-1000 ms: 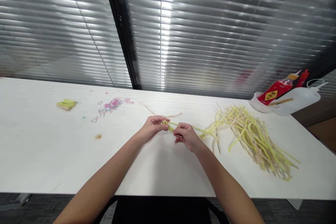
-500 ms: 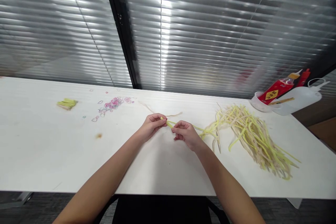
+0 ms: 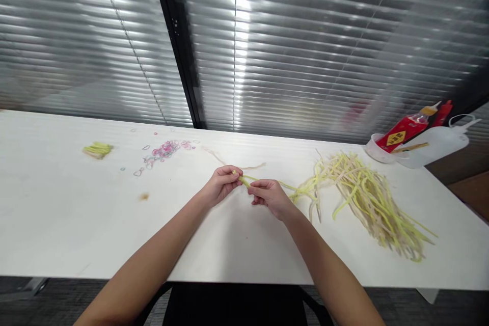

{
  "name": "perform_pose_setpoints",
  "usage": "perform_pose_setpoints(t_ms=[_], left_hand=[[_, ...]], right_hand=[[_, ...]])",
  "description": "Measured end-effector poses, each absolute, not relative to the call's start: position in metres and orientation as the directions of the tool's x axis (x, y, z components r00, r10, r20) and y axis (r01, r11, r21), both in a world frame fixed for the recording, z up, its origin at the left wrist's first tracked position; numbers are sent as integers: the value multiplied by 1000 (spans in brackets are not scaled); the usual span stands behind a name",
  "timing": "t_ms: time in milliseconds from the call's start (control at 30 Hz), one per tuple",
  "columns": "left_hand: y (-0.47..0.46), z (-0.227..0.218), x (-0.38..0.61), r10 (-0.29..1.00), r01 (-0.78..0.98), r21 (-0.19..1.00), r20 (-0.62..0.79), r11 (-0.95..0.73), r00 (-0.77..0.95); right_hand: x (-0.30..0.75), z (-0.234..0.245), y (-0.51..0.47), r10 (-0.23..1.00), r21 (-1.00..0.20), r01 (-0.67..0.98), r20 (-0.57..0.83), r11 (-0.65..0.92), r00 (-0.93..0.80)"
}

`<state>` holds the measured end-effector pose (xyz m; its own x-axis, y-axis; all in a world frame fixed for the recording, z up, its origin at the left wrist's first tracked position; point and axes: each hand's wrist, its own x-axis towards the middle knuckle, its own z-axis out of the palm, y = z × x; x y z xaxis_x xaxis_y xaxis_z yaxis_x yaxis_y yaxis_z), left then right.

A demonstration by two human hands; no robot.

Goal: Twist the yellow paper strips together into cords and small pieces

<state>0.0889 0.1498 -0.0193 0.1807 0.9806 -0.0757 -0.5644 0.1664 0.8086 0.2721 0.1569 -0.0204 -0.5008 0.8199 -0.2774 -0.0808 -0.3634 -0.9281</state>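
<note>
My left hand point(image 3: 225, 184) pinches one end of a short yellow strand point(image 3: 245, 182) above the middle of the white table. Close to its right, my right hand point(image 3: 271, 196) has thumb and fingers closed on the other end. Another thin yellow strand passes behind my right hand toward a large loose pile of yellow and beige strands point(image 3: 369, 198). A beige strand point(image 3: 254, 166) lies on the table just beyond my hands. The fingers hide part of what they hold, and its exact material cannot be made out.
A small yellow and beige bundle point(image 3: 98, 150) lies at left, near scattered pink and clear small bands point(image 3: 164, 150). At the back right are a clear tub point(image 3: 376, 148), a red bottle point(image 3: 405, 131) and a white squeeze bottle point(image 3: 439, 145). Blinds point(image 3: 298, 51) stand behind the table point(image 3: 76, 224).
My right hand has shifted slightly left, closer to my left hand, along the yellow strand. Its fingers are drawn closer together. The things on the table look unmoved.
</note>
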Motion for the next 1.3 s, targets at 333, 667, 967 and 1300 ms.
perform_pose_setpoints(t_ms=[333, 667, 967, 1300], left_hand=[[151, -23, 90, 981, -578, 800, -65, 161, 183], [147, -21, 94, 984, -648, 744, -64, 159, 169], [147, -20, 92, 974, -566, 809, -37, 160, 222], [146, -25, 89, 971, -462, 875, -32, 142, 237]], right_hand=[[270, -21, 154, 865, -995, 100, -57, -8, -498], [270, -18, 153, 859, -997, 83, -42, 1, -511], [269, -21, 151, 833, -997, 50, -73, -54, -549], [269, -21, 151, 834, -990, 132, -32, 48, -551]])
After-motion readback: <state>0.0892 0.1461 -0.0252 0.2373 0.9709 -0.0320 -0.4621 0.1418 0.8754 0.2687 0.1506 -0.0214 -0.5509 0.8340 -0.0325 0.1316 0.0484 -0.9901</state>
